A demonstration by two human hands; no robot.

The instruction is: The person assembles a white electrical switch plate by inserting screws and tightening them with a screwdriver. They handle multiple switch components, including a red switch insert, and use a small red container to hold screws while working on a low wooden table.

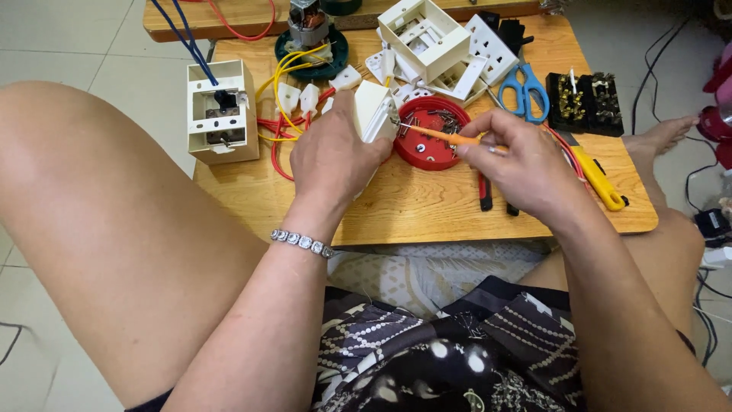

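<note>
Looking down, head view: a person sits at a low wooden counter (427,214) strewn with electrical parts.
Left hand: the left hand (335,156) is clamped around a white plastic part (371,107), holding it upright just above the counter's middle.
Right hand: the right hand (518,160) pinches an orange-handled screwdriver (450,137) between thumb and fingers; its metal tip meets the white plastic part's right edge.
Where the part is: between both hands, just left of a red round lid (431,149) that holds small screws.
Behind the hands: an open white square housing (423,34), blue-handled scissors (524,90) and a black terminal block (583,103).
Left side: a cream switch box (221,114) with blue wires (183,34) stands near the counter's left edge; yellow and red wires (286,76) run beside it towards a motor on a green base (311,38).
Right side: a yellow utility knife (598,179) lies near the right hand, and red-handled pliers (485,194) show partly under it.
Wrist: a silver bracelet (301,243) sits on the left wrist.
</note>
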